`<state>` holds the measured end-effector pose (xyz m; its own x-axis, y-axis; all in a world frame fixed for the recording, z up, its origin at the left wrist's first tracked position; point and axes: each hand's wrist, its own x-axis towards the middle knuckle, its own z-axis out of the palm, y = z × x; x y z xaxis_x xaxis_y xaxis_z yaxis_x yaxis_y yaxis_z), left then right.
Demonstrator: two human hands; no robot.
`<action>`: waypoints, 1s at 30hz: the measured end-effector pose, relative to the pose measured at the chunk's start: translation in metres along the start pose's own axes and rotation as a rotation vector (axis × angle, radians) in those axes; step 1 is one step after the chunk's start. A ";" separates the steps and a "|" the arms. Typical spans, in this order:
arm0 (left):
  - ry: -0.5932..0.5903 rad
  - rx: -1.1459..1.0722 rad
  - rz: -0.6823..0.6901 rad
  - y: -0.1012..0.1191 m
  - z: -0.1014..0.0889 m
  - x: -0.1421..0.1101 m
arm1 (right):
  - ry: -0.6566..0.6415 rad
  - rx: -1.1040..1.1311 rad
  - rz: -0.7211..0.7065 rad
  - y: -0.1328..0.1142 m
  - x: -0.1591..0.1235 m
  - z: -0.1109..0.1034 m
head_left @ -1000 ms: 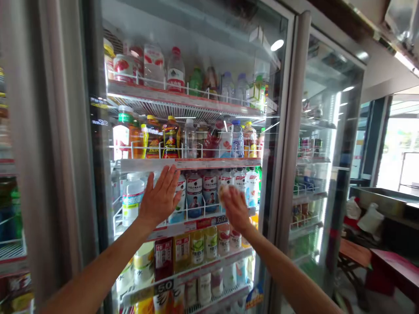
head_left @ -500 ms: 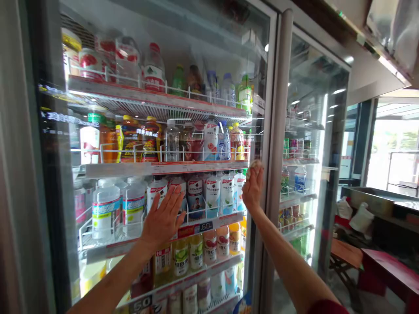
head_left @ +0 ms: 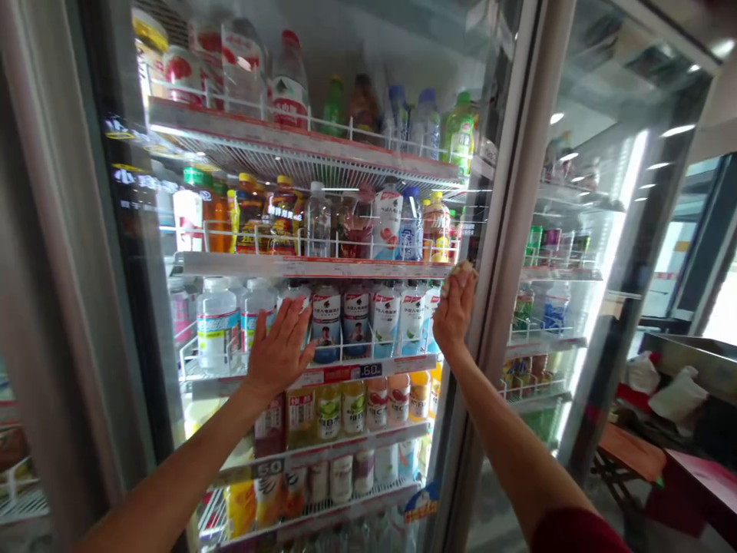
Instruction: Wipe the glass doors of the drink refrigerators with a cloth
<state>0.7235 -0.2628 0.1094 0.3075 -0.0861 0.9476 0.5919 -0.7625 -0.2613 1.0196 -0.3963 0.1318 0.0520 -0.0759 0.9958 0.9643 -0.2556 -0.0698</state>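
Note:
A glass door [head_left: 397, 46] of a drinks fridge stands before me, with lit shelves of bottles behind it. My left hand [head_left: 279, 349] lies flat against the glass, fingers stretched out, and holds nothing. Near the door's right edge, my right hand [head_left: 454, 307] presses a pale, crumpled cloth [head_left: 464, 270] to the glass. Only the cloth's upper part shows above the fingers. Behind the left hand stand white-labelled bottles [head_left: 326, 319] on a wire-fronted shelf [head_left: 311, 267].
A grey metal frame [head_left: 521, 184] divides this door from a second glass door [head_left: 610, 192] on the right. Farther right are white plastic bags [head_left: 679, 395], a wooden stool [head_left: 630, 449] and a red-topped table [head_left: 705, 476]. A sticker [head_left: 422, 503] is low on the door.
The view has shifted, so the shelves appear higher and further right. My right hand and the cloth remain by the door's right edge. My left hand remains spread against the glass.

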 end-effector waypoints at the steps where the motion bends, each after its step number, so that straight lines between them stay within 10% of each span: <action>1: -0.009 0.012 0.001 -0.003 -0.001 -0.005 | -0.038 0.013 -0.040 -0.010 -0.004 0.002; 7: -0.081 0.075 0.057 -0.028 -0.015 -0.056 | -0.455 0.171 -0.572 -0.072 -0.105 -0.012; 13: -0.097 0.139 -0.024 -0.061 -0.033 -0.068 | -0.296 0.110 -0.288 -0.115 -0.044 0.013; 20: -0.168 0.089 -0.068 -0.078 -0.050 -0.095 | -0.482 0.257 -0.823 -0.162 -0.113 0.010; 25: -0.105 0.154 -0.042 -0.092 -0.067 -0.094 | -0.321 0.170 -0.422 -0.206 -0.050 0.031; 30: -0.101 0.165 -0.010 -0.105 -0.089 -0.103 | -0.415 0.254 -0.842 -0.235 -0.101 0.026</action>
<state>0.5634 -0.2310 0.0554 0.3693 -0.0083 0.9293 0.7066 -0.6470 -0.2866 0.7944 -0.3034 0.0491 -0.6397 0.3955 0.6591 0.7527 0.1484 0.6415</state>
